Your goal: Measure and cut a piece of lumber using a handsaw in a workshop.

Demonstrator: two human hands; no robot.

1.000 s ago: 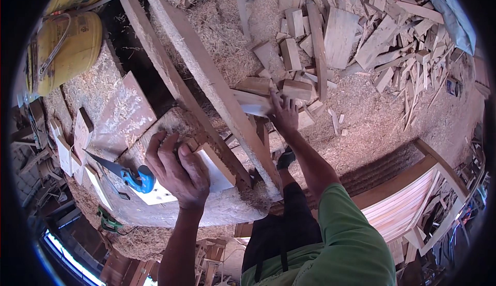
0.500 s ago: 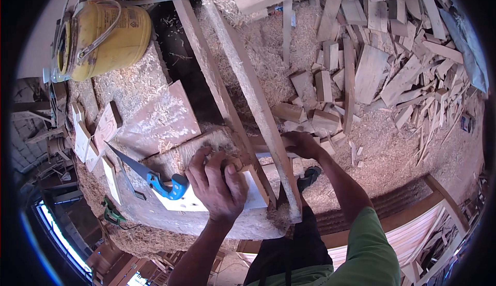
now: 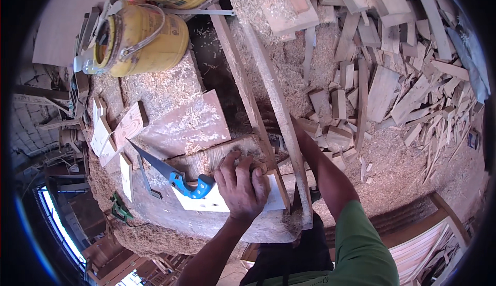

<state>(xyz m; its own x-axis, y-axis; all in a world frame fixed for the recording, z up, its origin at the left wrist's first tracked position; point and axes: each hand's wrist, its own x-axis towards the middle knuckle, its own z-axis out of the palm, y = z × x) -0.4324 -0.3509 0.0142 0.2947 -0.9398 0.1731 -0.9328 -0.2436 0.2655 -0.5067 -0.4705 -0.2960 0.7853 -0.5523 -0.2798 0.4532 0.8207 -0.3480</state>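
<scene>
Though strewn with shavings (image 3: 155, 94), comprises, left of centre, pale workbench (image 3: 161, 212). Bears, lower centre, white board (image 3: 275, 195) under left hand (image 3: 240, 185), loosely bent, unclenched; just beside, blue-handled saw (image 3: 192, 186), blade angled upper-left. Shows, mid-frame, right hand (image 3: 268, 119), mostly hidden by timber beam (image 3: 298, 177); cannot tell grip. Includes, upper left, two yellow buckets (image 3: 150, 43); upper right, heaped wood offcuts (image 3: 383, 92); right of centre, floor (image 3: 395, 156) likewise covered.

Your head-worn left fisheye camera looks steeply down from above, facing the sawdust-strewn wooden workbench (image 3: 206, 225) at close range, with your bare left hand (image 3: 241, 189) near the view's centre.
</scene>
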